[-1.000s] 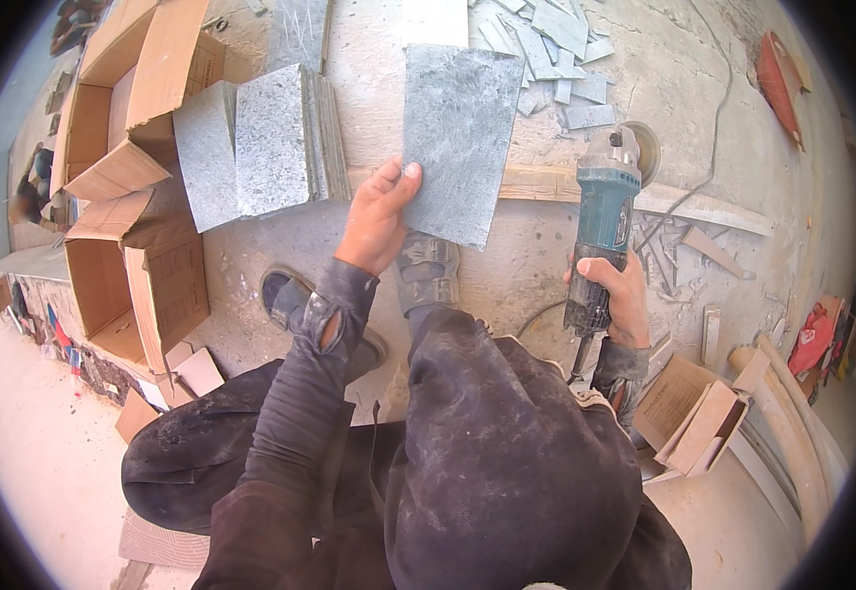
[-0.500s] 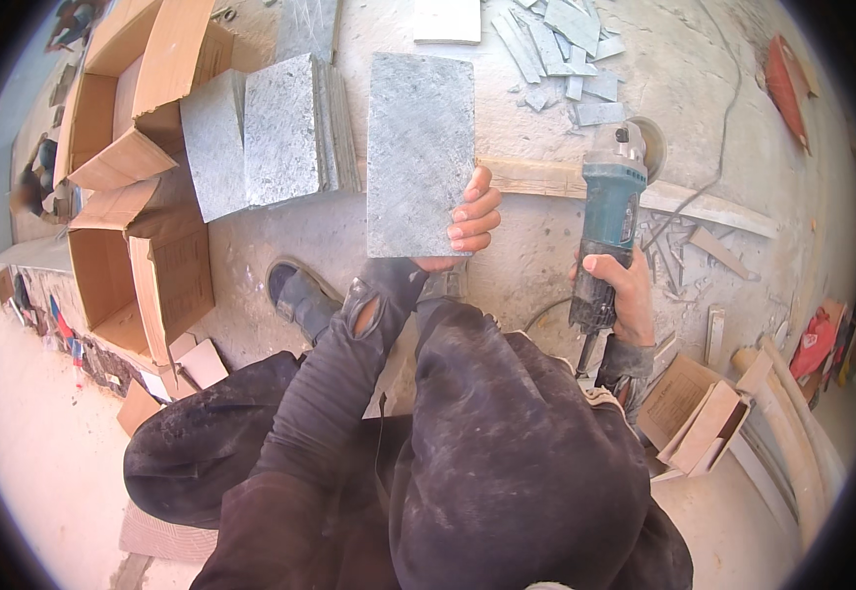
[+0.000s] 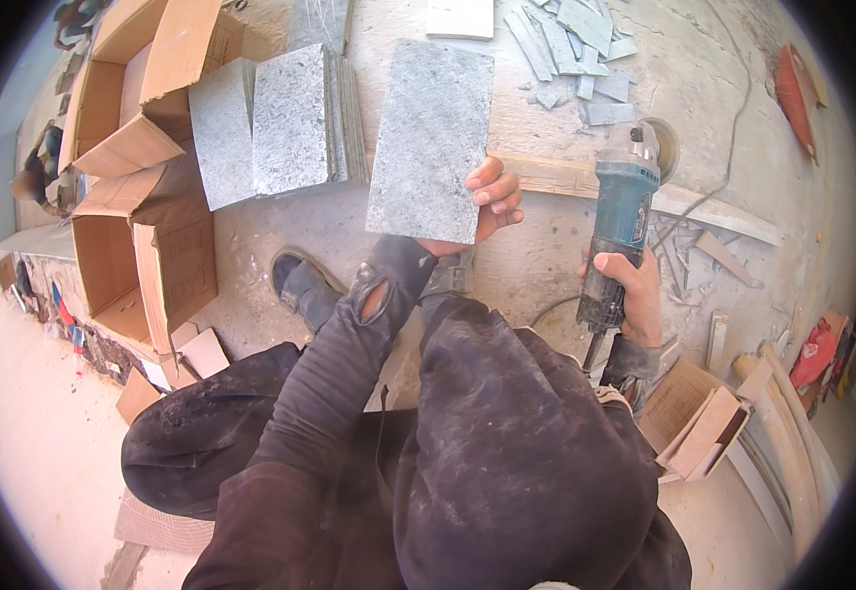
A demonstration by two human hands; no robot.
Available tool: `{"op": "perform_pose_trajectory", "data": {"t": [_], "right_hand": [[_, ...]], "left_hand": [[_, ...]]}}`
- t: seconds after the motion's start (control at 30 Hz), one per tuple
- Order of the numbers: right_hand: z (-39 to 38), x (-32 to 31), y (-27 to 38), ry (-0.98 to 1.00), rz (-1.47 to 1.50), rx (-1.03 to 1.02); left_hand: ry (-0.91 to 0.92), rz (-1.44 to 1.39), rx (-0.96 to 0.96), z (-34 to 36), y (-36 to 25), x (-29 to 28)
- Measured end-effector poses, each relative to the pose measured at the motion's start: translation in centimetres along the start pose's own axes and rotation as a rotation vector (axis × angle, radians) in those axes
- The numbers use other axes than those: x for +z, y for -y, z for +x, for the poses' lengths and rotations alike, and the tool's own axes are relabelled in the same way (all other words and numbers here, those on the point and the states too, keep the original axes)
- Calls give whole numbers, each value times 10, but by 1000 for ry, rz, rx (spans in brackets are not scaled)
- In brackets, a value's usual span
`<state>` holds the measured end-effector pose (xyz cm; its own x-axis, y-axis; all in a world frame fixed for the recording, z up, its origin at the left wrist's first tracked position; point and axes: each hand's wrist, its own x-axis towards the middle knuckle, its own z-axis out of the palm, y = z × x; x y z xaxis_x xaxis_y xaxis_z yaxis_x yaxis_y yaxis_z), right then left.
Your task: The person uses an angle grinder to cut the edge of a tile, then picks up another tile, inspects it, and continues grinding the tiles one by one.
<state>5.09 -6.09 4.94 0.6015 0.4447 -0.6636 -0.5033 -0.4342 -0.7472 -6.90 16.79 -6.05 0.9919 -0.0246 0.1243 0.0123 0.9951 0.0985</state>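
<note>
My left hand (image 3: 493,197) grips a grey rectangular stone tile (image 3: 430,143) by its lower right edge, with the fingertips curled over the front face. The tile is held up, slightly tilted; the palm is hidden behind it. In my right hand (image 3: 635,295) is a teal angle grinder (image 3: 621,206), wrapped round its dark rear body with the disc end pointing away from me. The grinder's disc (image 3: 662,147) sits at the far end; whether it spins I cannot tell. Left of the held tile stands a stack of similar tiles (image 3: 295,123).
Open cardboard boxes (image 3: 174,280) stand at the left. A wooden plank (image 3: 546,174) lies across the ground beyond my feet, with broken tile pieces (image 3: 585,49) farther off. The cord (image 3: 733,147) runs along the right. A smaller carton (image 3: 689,413) lies by my right knee.
The tile in my left hand has tilted clockwise, and the fingers have spread a little at its edge. My right hand keeps its hold on the grinder. The whole view has shifted slightly.
</note>
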Motion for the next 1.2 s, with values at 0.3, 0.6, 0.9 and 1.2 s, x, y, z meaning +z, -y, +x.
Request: {"op": "perform_pose_trajectory", "data": {"t": [0.3, 0.6, 0.9, 1.2], "right_hand": [[0, -1, 0, -5, -7, -9], [0, -1, 0, -13, -24, -22], [1, -1, 0, -16, -2, -7], [2, 2, 0, -5, 14, 11]], "left_hand": [[-74, 29, -51, 2, -4, 8], [-11, -8, -22, 3, -2, 11], [-242, -216, -5, -23, 4, 0], [-333, -424, 36, -44, 25, -46]]}}
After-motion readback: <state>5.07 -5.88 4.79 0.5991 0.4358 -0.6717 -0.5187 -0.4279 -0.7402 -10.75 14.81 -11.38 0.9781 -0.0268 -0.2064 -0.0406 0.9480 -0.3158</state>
